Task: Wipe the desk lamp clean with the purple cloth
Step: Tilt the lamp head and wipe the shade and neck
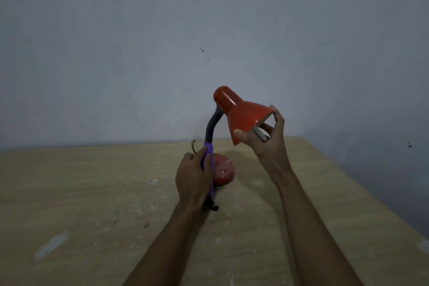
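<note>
A red desk lamp stands on the wooden table, its round dusty base [224,170] near the back middle. A dark flexible neck [210,127] curves up to the red shade [243,116], which tilts down to the right. My right hand [267,139] grips the rim of the shade, thumb on the outside and fingers under the opening, beside the white bulb [260,134]. My left hand [193,176] is closed around the purple cloth [209,165], which is wrapped on the lower neck just above the base. A dark end of the cloth hangs below my wrist.
The light wooden table [92,193] carries white dust and flecks around the lamp and a pale smear at the front left. A bare grey wall [162,42] rises right behind it. The table's right edge [362,183] runs diagonally. A thin cord [193,146] shows behind the neck.
</note>
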Demonstrator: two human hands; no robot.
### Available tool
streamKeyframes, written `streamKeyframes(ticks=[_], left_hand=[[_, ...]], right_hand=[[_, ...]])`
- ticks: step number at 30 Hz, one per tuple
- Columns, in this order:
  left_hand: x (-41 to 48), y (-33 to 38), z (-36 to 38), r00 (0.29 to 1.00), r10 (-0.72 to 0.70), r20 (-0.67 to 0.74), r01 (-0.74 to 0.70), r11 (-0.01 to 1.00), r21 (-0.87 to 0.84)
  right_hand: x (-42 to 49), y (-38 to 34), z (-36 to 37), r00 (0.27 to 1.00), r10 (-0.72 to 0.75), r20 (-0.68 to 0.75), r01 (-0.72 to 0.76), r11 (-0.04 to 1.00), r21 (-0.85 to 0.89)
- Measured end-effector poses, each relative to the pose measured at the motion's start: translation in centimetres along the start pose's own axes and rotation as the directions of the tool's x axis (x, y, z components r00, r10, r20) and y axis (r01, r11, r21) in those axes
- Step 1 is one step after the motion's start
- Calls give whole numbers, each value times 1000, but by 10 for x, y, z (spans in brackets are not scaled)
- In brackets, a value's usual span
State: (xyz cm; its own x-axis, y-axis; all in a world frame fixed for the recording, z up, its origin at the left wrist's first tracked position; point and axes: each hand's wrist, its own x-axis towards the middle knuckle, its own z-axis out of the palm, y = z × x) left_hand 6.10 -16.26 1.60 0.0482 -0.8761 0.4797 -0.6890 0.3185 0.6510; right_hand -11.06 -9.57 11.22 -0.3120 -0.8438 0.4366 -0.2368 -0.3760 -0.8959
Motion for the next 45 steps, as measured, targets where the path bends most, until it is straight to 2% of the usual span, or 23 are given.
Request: streamKeyframes(ticks=[4, 8, 11, 17, 22, 27, 36, 45], left_hand=[[-2, -5, -1, 997, 3, 79, -10, 995, 95], [-1, -8, 2, 983, -14, 185, -37, 962, 269], [-4, -9, 7, 978, -82, 190, 26, 960, 280], [-4, -7, 14, 978, -102, 182, 47, 957, 286], [-1, -9, 14, 975, -83, 205, 21, 957, 289], [-1, -12, 16, 977, -69, 202, 7, 957, 290], [-2, -13, 16, 971, -83, 224, 19, 961, 277], [-1, -15, 21, 967, -109, 231, 42, 959, 279]], right_hand=[[-21, -5, 33, 994, -21, -103, 17, 999, -40], [-34, -11, 56, 975, -62, -214, 44, 995, -90], [-42, -16, 66, 949, -96, -300, 53, 988, -147], [-42, -31, 77, 895, -185, -406, 76, 960, -270], [-27, -52, 82, 888, -199, -415, -3, 899, -437], [-10, -74, 88, 893, -163, -420, -79, 862, -501], [18, -94, 94, 904, -105, -415, -148, 834, -532], [5, -83, 85, 933, -101, -346, -105, 842, -529]])
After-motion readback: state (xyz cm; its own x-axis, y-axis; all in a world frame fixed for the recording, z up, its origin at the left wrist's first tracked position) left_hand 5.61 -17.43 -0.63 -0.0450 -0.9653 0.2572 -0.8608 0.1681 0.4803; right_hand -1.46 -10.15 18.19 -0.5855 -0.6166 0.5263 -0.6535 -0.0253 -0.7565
